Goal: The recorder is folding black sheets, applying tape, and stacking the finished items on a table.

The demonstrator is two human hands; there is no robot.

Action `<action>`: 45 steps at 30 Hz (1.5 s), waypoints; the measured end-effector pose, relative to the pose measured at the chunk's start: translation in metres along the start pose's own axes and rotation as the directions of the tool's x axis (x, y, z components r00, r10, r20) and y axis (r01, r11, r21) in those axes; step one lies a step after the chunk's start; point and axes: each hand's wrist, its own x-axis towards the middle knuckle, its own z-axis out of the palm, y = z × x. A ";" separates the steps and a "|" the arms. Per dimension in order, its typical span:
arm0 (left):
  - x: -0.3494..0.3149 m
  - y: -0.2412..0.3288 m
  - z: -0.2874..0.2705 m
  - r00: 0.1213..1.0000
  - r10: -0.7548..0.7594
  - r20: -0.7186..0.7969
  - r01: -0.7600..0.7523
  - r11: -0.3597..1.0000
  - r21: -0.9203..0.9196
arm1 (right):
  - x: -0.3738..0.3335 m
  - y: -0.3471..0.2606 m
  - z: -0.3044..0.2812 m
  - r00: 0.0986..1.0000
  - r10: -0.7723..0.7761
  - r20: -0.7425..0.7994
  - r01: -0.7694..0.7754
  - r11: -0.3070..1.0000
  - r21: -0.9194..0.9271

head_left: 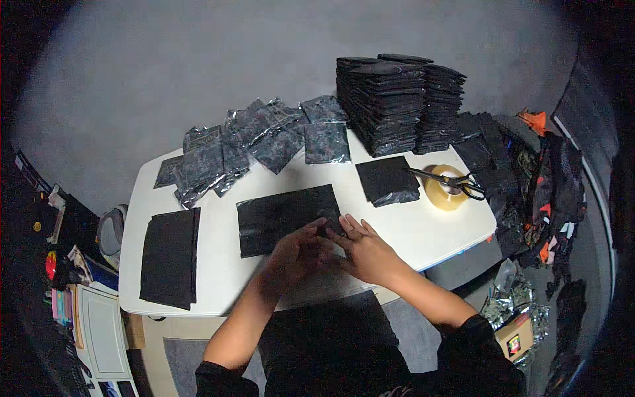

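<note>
1. Black sheet flat at table centre, near front edge – both hands at its lower right corner.
2. Left hand curled, fingertips pinching or pressing sheet's edge (exact hold hard to tell from here).
3. Right hand flat, fingers spread, pressing down on same corner; nothing held.
4. Progress, judged by piles: well along – two tall stacks of finished black packs at back right, one loose pack lying in front of them. Left to do: sheet in hand, plus one dark folded pile at left end of table.
5. Silvery wrapped packs fanned across back left – roughly seven or eight, overlapping, so count uncertain.
6. One tape roll right of centre, one pair of scissors resting across it.
7. White table itself: one.
8. Beyond right edge – heap of dark and orange-patched material and crumpled foil on floor, too jumbled to count.
</note>
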 end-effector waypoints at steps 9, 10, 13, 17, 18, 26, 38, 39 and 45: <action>0.009 -0.004 0.000 0.875 -0.482 0.058 0.403 0.655 -0.639 | 0.000 0.001 -0.003 0.998 0.022 -0.063 -0.017 0.996 0.084; 0.011 -0.010 -0.005 0.994 -0.105 0.009 0.103 0.960 -0.261 | 0.002 -0.001 -0.005 0.994 0.000 -0.110 0.007 0.998 0.067; 0.010 -0.014 -0.002 0.999 -0.030 0.025 0.033 0.992 -0.118 | 0.008 0.002 -0.011 0.985 -0.084 -0.148 0.085 0.996 0.000; 0.013 -0.008 -0.002 0.930 -0.363 0.066 0.353 0.823 -0.444 | 0.012 0.017 -0.007 0.988 -0.154 -0.022 0.153 0.988 -0.024; 0.013 -0.007 -0.001 0.929 -0.363 0.067 0.354 0.823 -0.444 | 0.013 0.019 -0.008 0.988 -0.153 -0.022 0.153 0.988 -0.023; 0.022 -0.036 -0.012 0.988 0.007 0.153 0.027 0.975 -0.222 | 0.025 0.018 -0.017 0.982 -0.162 0.101 0.160 0.987 0.032; 0.043 0.039 -0.013 0.729 -0.609 0.311 0.664 0.521 -0.536 | 0.032 0.035 0.009 0.973 -0.155 0.170 0.185 0.967 -0.175; 0.042 0.038 -0.012 0.729 -0.610 0.312 0.665 0.521 -0.535 | 0.032 0.035 0.009 0.973 -0.154 0.170 0.183 0.967 -0.174; 0.031 0.005 -0.027 0.820 -0.570 -0.046 0.493 0.746 -0.447 | 0.031 0.025 -0.003 0.975 -0.106 0.194 0.122 0.990 -0.073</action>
